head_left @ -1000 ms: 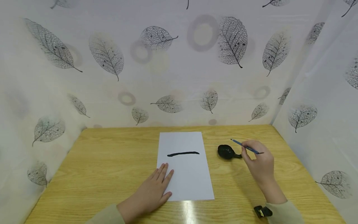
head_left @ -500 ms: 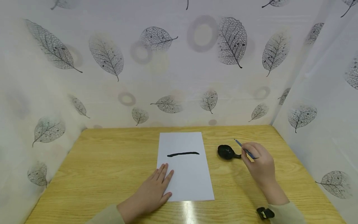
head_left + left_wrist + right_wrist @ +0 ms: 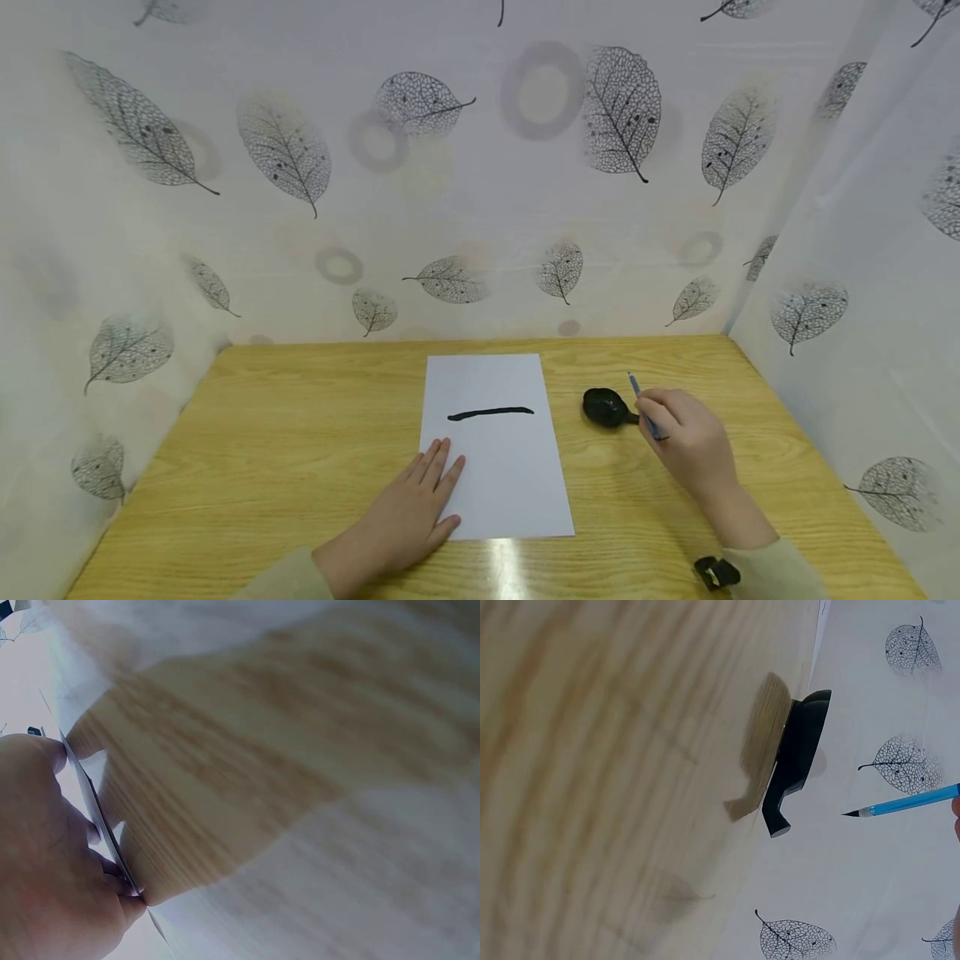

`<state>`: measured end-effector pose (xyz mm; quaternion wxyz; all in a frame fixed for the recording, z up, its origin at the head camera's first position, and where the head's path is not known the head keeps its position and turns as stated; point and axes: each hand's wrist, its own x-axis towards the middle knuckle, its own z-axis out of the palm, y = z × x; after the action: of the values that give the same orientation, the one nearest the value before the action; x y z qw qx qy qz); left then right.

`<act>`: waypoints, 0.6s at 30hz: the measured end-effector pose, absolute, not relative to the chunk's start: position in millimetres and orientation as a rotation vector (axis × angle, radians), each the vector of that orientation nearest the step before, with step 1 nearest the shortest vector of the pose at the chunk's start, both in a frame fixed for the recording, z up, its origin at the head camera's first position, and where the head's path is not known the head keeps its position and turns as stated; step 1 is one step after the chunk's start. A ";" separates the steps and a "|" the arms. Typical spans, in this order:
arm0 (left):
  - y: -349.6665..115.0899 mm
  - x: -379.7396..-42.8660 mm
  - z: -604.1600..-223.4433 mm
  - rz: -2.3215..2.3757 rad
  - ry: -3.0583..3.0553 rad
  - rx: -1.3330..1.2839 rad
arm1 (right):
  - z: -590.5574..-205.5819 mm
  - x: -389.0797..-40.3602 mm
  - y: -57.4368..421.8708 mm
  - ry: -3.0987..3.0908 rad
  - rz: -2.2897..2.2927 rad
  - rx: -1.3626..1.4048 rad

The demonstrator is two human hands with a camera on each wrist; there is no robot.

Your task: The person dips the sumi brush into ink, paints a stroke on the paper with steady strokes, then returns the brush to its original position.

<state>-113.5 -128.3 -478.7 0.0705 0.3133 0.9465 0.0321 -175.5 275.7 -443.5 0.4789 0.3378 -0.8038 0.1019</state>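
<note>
A white sheet of paper (image 3: 510, 475) lies on the table, with one thick black stroke (image 3: 491, 412) across its upper half. My left hand (image 3: 408, 512) rests flat on the paper's lower left edge, fingers spread; the left wrist view shows the hand (image 3: 52, 847) along that edge. To the right of the sheet, my right hand (image 3: 693, 446) pinches a blue paintbrush (image 3: 642, 406) between thumb and fingers. The brush's black bristle tip (image 3: 852, 814) shows in the right wrist view, apart from the table. Beside that hand sits a glossy black spoon-shaped dish (image 3: 604, 407), its short handle partly behind the fingers.
The yellow wood table (image 3: 300, 417) extends left and right of the paper. A pale leaf-print curtain (image 3: 480, 200) closes off the back and both sides. A small black device (image 3: 717, 573) is at the right sleeve.
The brush has turned in my right hand from a flatter slant to a steeper one, and that hand has lowered slightly in view. My left hand and the paper stay in place.
</note>
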 end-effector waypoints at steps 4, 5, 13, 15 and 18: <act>-128.6 -113.6 -479.0 0.120 2.848 0.947 | -444.7 -176.9 276.4 -1.944 0.204 0.884; -128.6 -113.4 -478.9 0.117 2.848 0.948 | -444.8 -177.4 276.6 -1.941 0.195 0.898; -129.0 -112.0 -477.6 0.123 2.848 0.949 | -446.5 -178.5 280.8 -1.948 0.151 0.981; -129.3 -111.7 -477.9 0.124 2.851 0.951 | -447.3 -178.3 282.2 -1.950 0.137 1.001; -129.5 -111.5 -477.9 0.125 2.856 0.955 | -448.1 -178.4 284.3 -1.946 0.112 1.031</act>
<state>-111.5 -129.5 -477.9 0.0637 0.3161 0.9457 0.0415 -178.4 284.3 -448.1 0.4514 0.4173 -0.7875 0.0453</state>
